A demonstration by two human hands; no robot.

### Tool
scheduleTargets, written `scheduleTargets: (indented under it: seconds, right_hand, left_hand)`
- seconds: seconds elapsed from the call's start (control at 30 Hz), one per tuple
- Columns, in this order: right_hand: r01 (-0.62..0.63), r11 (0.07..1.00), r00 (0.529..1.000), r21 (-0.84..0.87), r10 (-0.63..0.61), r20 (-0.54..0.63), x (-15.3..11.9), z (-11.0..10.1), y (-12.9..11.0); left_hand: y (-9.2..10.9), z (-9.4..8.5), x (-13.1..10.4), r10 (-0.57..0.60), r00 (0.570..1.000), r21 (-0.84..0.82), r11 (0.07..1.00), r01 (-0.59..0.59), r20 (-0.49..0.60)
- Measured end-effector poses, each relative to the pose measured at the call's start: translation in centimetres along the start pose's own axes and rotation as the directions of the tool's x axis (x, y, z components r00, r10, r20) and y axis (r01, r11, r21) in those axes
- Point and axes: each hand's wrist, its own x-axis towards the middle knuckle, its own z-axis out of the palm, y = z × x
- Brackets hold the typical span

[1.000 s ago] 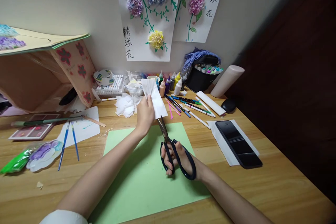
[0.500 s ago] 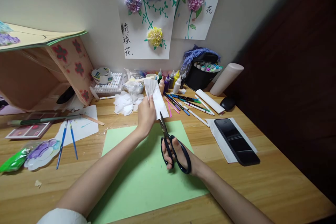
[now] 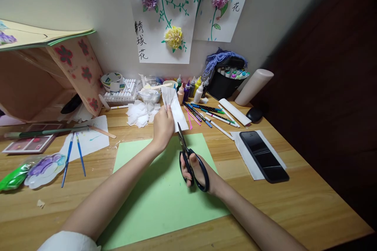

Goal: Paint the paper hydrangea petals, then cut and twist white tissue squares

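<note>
My left hand (image 3: 163, 127) pinches a folded white tissue strip (image 3: 174, 107) and holds it upright above the desk. My right hand (image 3: 196, 168) grips black-handled scissors (image 3: 188, 157) through their loops. The blades point up and away, nearly closed, with the tip at the strip's lower edge beside my left thumb. Both hands hover over a light green paper sheet (image 3: 160, 192) lying flat on the wooden desk (image 3: 294, 204).
A pile of white tissue pieces (image 3: 140, 113) lies behind my left hand. Loose pens (image 3: 207, 115), paint bottles (image 3: 191, 88), a marker bag (image 3: 228, 80), a phone (image 3: 263, 156) and a mouse (image 3: 255, 114) sit right. Brushes (image 3: 73, 157), a palette (image 3: 44, 164) and a cardboard box (image 3: 50, 78) are left.
The scissor handles have come together and the blades have closed further into the strip's lower edge. Both hands have shifted slightly away from me.
</note>
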Motion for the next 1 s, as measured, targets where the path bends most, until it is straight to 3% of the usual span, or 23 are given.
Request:
scheduleTargets:
  seconds: [0.13, 0.33, 0.7, 1.0]
  right_hand:
    - [-0.017, 1.0, 0.999, -0.006, 0.017, -0.044, 0.0, 0.3, -0.1]
    - [0.09, 0.978, 0.991, -0.187, -0.107, -0.079, 0.1, -0.4, 1.3]
    - [0.127, 0.972, 0.991, -0.196, -0.134, -0.023, -0.1, -0.7, 0.8]
    - [0.203, 0.942, 0.97, -0.268, -0.232, -0.08, 0.4, -1.1, 2.2]
  left_hand:
    - [0.1, 0.0, 0.0, -0.014, 1.0, -0.031, 0.999, 0.013, -0.006]
    - [0.0, -0.1, 0.0, -0.012, 0.999, -0.101, 0.995, 0.009, -0.03]
    - [0.6, 0.2, -0.7, 0.0, 1.0, -0.129, 0.992, 0.0, 0.001]
    - [0.9, 0.1, -1.0, 0.008, 1.0, -0.169, 0.986, -0.008, -0.002]
